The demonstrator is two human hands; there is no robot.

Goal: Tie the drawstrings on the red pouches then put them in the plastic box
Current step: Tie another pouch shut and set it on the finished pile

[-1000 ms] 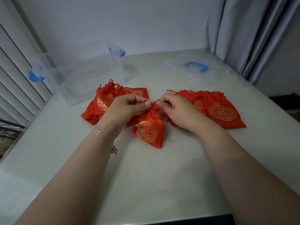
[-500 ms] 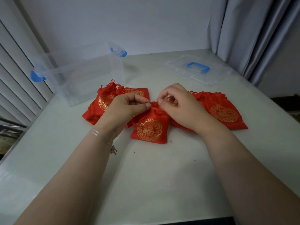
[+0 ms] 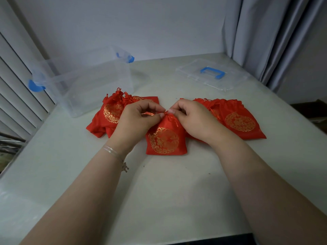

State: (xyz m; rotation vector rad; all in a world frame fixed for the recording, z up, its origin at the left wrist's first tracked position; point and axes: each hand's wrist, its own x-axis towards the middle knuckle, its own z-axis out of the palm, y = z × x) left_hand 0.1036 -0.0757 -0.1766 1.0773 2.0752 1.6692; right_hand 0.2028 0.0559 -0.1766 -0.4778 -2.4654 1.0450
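At the centre of the frame the grip is a double pinch: the left hand (image 3: 136, 121) and the right hand (image 3: 192, 119) each close thumb and fingertips on the drawstrings (image 3: 163, 113) at the gathered neck of the middle pouch (image 3: 165, 138). The two pinches sit almost touching above the neck, probably so the cords can be pulled against each other and knotted while the cloth stays cinched. The pouch body lies flat on the table (image 3: 159, 191) just below the grip, its gold emblem facing up, so the table carries its weight and the fingers handle only the cord.

Left of the grip, partly under the left hand, lies a small heap of pouches (image 3: 109, 114) with bunched necks; whether they are knotted cannot be told. Right of the grip, partly under the right hand, lies another heap of pouches (image 3: 240, 121), flatter and seemingly looser. The plastic box (image 3: 85, 82) stands open in the upper left of the frame, near the left heap, and no red shows inside. Its lid (image 3: 212, 75) rests in the upper right.
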